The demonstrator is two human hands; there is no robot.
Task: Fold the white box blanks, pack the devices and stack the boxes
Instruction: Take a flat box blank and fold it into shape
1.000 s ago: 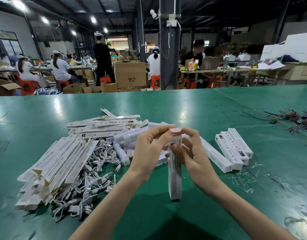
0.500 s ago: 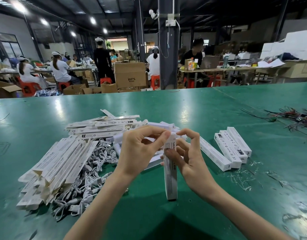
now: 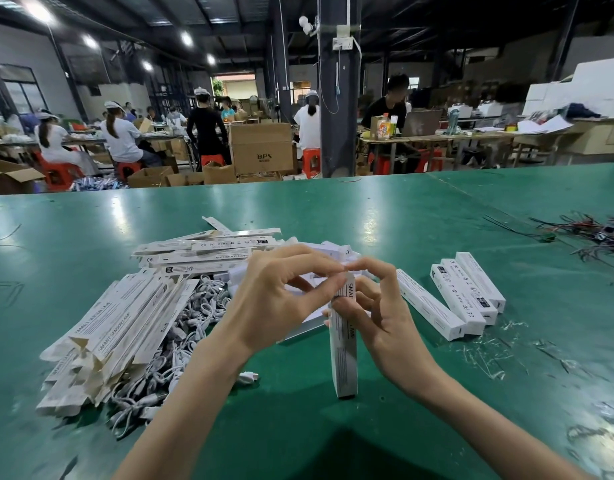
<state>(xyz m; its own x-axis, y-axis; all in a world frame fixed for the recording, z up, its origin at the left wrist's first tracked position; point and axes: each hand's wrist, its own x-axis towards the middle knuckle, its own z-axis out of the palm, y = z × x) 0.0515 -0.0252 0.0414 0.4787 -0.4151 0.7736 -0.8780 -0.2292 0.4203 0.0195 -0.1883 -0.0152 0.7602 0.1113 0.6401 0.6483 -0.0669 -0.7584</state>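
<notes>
A long narrow white box [image 3: 343,348] stands upright on the green table [image 3: 402,220], its lower end on the surface. My left hand [image 3: 277,299] pinches the box's top end from the left. My right hand [image 3: 385,306] curls round the upper part from the right, fingertips meeting the left hand's over the top. A pile of flat white box blanks [image 3: 118,323] lies at the left over a tangle of white cable devices [image 3: 198,306]. Three packed boxes [image 3: 468,296] lie side by side at the right.
More white boxes and blanks [image 3: 208,251] lie behind my hands. Loose coloured wires [image 3: 589,233] sit at the far right, thin plastic scraps [image 3: 489,351] near the packed boxes. Beyond the table's far edge, people sit among cardboard cartons [image 3: 260,147] and a dark pillar [image 3: 336,98].
The upright box has shifted slightly left with both hands. The flap that stood up at its top a second ago is now down under my fingertips.
</notes>
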